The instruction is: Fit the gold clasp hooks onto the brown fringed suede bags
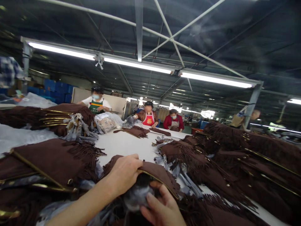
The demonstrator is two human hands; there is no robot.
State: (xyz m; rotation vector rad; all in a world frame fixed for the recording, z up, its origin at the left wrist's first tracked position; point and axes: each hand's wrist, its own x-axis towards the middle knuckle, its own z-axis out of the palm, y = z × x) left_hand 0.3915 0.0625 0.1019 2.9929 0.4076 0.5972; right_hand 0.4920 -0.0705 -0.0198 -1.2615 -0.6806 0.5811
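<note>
while a brown pouch [160, 172] gapes between the left hand [125, 174] and the right hand [166, 204], i'd worry first about its gold-coloured edge: if the grey plastic [136, 197] in the mouth catches there, it could tear or bunch up, and a hard tug on the rim might strain the stitching. crowding is the other risk, to my mind, since a heap of brown fringed pouches [235, 157] rises on the right and another pouch [54, 160] lies close on the left, so an elbow swung wide could set things sliding or tangle the strands.

as for the hands, the left one is folded firmly over the far rim of the pouch, fingers curled and closed on the fabric, its thumb out of my sight. the right one is half open at the mouth, thumb and forefinger apart, the forefinger up by the gold-coloured edge and the thumb against the plastic; whether it truly grips that plastic i can't tell, as it's blurred just there. the pouch itself is at the near side of the white table [134, 144], straight in front of the worker, and across the table, well apart from these hands, sits a person in a red apron [149, 120]
</note>
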